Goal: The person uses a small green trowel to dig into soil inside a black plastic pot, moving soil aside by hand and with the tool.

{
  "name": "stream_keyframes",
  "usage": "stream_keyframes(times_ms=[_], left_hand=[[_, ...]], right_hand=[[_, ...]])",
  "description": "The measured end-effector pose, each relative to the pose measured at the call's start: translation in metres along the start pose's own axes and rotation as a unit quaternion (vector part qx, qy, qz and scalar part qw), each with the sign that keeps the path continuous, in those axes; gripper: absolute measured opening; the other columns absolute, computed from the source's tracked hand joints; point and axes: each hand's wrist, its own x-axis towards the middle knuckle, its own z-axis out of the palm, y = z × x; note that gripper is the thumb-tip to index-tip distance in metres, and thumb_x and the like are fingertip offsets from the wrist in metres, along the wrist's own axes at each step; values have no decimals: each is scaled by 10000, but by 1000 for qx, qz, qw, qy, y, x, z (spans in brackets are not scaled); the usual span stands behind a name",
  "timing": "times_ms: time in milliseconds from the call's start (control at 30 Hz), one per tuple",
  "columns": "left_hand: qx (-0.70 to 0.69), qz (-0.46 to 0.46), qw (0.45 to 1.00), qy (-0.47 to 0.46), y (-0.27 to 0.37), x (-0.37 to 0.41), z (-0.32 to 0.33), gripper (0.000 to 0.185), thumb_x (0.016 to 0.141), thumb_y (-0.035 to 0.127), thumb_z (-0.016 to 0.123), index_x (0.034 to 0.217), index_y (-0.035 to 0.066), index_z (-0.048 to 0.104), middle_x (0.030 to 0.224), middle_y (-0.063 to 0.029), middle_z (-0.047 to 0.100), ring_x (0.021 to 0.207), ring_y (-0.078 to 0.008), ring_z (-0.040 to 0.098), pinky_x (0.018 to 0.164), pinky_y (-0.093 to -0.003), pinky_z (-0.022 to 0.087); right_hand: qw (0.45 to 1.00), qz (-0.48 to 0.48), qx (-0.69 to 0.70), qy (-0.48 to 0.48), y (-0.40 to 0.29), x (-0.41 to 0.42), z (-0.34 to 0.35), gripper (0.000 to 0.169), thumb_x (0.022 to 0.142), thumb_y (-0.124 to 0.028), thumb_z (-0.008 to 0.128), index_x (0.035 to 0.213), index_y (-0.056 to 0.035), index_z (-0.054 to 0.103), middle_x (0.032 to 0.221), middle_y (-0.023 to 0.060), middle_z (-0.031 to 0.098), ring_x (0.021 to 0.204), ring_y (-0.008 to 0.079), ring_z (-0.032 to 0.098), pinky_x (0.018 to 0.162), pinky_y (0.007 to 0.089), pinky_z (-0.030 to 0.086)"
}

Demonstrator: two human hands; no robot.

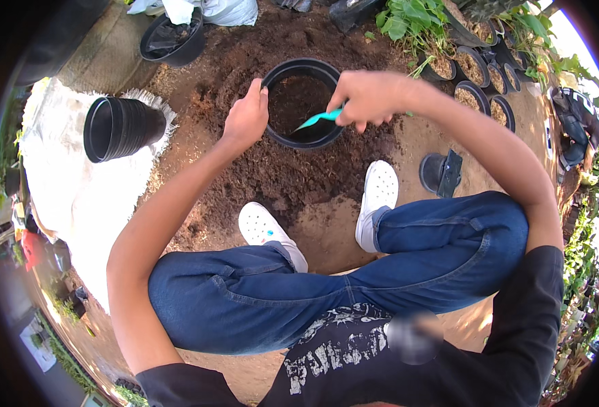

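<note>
A round black plastic plant pot [304,144] stands on loose dark soil [274,175], with dark soil inside it. My left hand [247,116] grips the pot's left rim, thumb on top. My right hand [364,99] is closed around the handle of a small turquoise hand trowel [316,120] at the pot's right side. The trowel's blade points down and left into the pot; its tip is near the soil, though whether it touches cannot be told. Part of the handle is hidden in my fingers.
Nested black pots [121,127] lie on a white woven sheet [91,203] at left. A black pot [175,56] stands upper left. Filled pots [470,68] and leafy plants [414,20] are upper right. A small black pot [433,170] is near my right foot; another person [577,122] is far right.
</note>
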Motion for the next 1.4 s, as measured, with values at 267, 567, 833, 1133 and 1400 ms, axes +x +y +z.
stream_keyframes(times_ms=[267, 567, 833, 1133, 1400], left_hand=[[-94, -52, 994, -35, 21, -14, -9, 524, 1160, 512, 337, 1463, 116, 499, 738, -117, 637, 581, -239, 698, 550, -387, 613], [-90, -71, 993, -28, 21, -9, -5, 507, 1168, 485, 336, 1458, 99, 493, 731, -124, 647, 572, -241, 701, 564, -402, 607], [-95, -36, 994, -40, 18, -8, -8, 496, 1174, 469, 332, 1460, 93, 482, 693, -107, 614, 542, -223, 667, 552, -390, 578], [-91, -47, 994, -43, 20, -10, -7, 504, 1167, 499, 345, 1448, 107, 490, 699, -100, 595, 559, -213, 668, 548, -381, 595], [-95, -46, 994, -39, 19, -10, -7, 497, 1166, 491, 355, 1435, 102, 506, 696, -103, 595, 564, -228, 677, 546, -386, 594]], right_hand=[[984, 55, -92, 139, -32, -49, -23, 311, 1036, -127, 493, 1200, 64, 675, 725, 174, 708, 496, 230, 678, 485, 411, 570], [946, -105, -172, 252, 15, 21, 38, 227, 981, -97, 570, 1033, 96, 677, 864, 294, 736, 877, 460, 748, 815, 538, 599], [931, -227, -180, 221, 44, 31, 26, 356, 1001, -138, 646, 1328, -3, 691, 869, 233, 752, 887, 453, 740, 838, 514, 600], [877, -200, -396, 184, 0, -21, -1, 281, 880, -87, 696, 1142, -71, 795, 943, 185, 790, 928, 346, 789, 816, 454, 646], [910, -63, -384, 142, -18, -43, -11, 355, 824, -78, 739, 1168, -108, 822, 934, 198, 778, 926, 356, 773, 838, 456, 632]])
